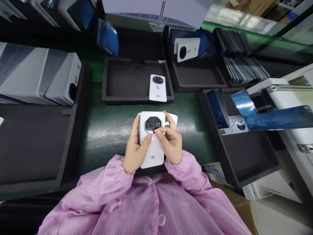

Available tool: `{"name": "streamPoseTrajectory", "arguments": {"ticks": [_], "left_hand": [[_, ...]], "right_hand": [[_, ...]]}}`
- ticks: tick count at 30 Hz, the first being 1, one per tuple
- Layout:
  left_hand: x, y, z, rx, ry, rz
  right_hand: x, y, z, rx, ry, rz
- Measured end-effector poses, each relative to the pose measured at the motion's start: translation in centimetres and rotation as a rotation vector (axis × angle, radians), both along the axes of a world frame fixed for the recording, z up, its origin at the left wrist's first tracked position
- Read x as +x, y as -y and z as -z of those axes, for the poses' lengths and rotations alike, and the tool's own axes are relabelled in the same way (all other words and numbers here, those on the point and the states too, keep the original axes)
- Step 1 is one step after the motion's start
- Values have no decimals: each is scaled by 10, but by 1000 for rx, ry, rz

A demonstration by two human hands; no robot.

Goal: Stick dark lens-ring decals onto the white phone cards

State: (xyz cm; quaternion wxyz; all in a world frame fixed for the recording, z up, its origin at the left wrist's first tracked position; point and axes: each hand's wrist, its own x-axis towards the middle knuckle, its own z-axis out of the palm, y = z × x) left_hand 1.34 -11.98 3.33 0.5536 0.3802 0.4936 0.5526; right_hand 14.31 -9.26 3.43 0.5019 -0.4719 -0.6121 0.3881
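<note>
A white phone back cover [153,150] with a dark octagonal camera patch is held upright in front of my chest. My left hand [135,150] is closed around its left edge, the thumb lying on its face below the patch. My right hand [172,142] is closed at the right edge. Its thumb and a finger meet at the patch's lower rim; whether they pinch a thin film there I cannot make out. Behind the cover, another white piece [173,120] sticks out at the upper right. A similar white cover [157,93] leans on the front rim of the middle tray [112,99].
Stacked white covers [58,73] fill part of the left tray [73,137]. Behind, the back right tray [200,86] has covers and blue film. At right, a tray [234,176] bears a cover and long blue film strips [281,118]. Dark panels [234,42] stand in rows beyond.
</note>
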Motion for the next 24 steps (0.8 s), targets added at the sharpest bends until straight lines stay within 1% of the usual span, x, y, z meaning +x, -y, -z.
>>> {"name": "streamPoseTrajectory", "arguments": {"ticks": [5, 12, 19, 21, 24], "left_hand": [[-1, 0, -1, 3, 7, -4], [-2, 1, -1, 11, 3, -7], [-1, 0, 3, 48, -39, -26], [0, 0, 4, 53, -49, -41], [3, 0, 6, 67, -50, -58]], "right_hand": [[-2, 1, 3, 50, 4, 65], [-4, 1, 2, 89, 21, 52], [-8, 2, 5, 173, 168, 122], [-8, 0, 7, 157, 182, 136], [-8, -5, 11, 66, 59, 131]]}}
